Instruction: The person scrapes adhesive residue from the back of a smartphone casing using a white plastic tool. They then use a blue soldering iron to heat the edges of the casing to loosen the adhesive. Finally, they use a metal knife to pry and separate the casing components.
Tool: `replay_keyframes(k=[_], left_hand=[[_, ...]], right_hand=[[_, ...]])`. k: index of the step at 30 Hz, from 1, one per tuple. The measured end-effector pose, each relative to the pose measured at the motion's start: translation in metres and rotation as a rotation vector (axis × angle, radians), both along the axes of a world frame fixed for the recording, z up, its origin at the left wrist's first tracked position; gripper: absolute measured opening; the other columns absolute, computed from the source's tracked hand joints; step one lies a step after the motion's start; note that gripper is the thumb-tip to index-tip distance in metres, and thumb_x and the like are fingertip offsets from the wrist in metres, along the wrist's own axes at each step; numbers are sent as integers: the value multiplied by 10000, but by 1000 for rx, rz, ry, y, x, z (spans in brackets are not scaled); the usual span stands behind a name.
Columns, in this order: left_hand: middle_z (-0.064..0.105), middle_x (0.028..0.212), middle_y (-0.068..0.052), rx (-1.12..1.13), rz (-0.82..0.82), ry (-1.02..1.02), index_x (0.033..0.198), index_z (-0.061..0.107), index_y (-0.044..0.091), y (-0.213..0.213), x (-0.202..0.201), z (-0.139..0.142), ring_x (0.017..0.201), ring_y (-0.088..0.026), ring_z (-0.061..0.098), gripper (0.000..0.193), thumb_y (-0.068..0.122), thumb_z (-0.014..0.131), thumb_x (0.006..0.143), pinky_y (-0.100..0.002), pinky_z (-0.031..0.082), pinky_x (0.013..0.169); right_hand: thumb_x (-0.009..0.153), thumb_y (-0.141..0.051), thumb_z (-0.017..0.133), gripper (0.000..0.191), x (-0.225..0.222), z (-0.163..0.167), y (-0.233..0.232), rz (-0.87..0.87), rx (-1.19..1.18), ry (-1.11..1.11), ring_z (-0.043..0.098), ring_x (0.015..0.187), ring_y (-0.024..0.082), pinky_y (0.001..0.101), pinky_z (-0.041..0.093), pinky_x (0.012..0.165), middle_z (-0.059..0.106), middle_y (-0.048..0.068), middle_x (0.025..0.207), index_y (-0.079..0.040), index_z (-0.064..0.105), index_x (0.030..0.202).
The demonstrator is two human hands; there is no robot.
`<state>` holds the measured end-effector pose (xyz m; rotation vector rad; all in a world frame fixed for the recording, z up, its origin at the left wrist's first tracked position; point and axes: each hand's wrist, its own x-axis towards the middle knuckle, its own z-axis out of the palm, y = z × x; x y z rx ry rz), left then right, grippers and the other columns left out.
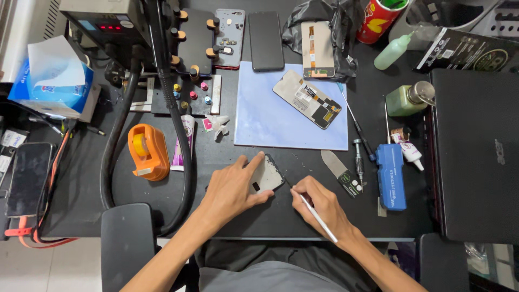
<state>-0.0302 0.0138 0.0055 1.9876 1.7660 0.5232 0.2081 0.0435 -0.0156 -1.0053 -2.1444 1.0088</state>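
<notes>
I see the phone screen panel lying low in the centre of the frame on the black counter, its pale grey back up with a small dark patch. My left hand presses flat on it, fingers spread, while my right hand is closed around a thin white tool just beside its edge. At upper left sits a blue tissue box; at top right, a red can and a green squeeze bottle.
</notes>
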Motion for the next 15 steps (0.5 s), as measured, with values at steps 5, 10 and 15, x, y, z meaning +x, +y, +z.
replay_keyframes(k=[5,10,15], left_hand=[[628,1013,-198,-39,8,-12,1426,501,78,0,-1,-2,861,-406,660,877,482,842,727,-501,522,684],[626,1021,-210,25,-2,-31,1422,502,63,-2,-2,-3,873,-402,660,876,469,845,726,-497,521,684],[627,1022,-212,6,-10,-24,1426,502,59,-2,-2,-4,880,-408,658,879,461,847,724,-496,522,701]], right_hand=[[870,22,701,150,3,-1,1,65,34,-2,659,692,236,318,528,620,626,129,876,27,583,963],[856,35,702,171,3,-1,1,85,39,-9,681,715,257,334,534,623,637,137,894,34,577,973],[851,58,690,176,4,-1,5,136,141,-16,682,763,296,358,542,655,631,146,913,31,581,986]])
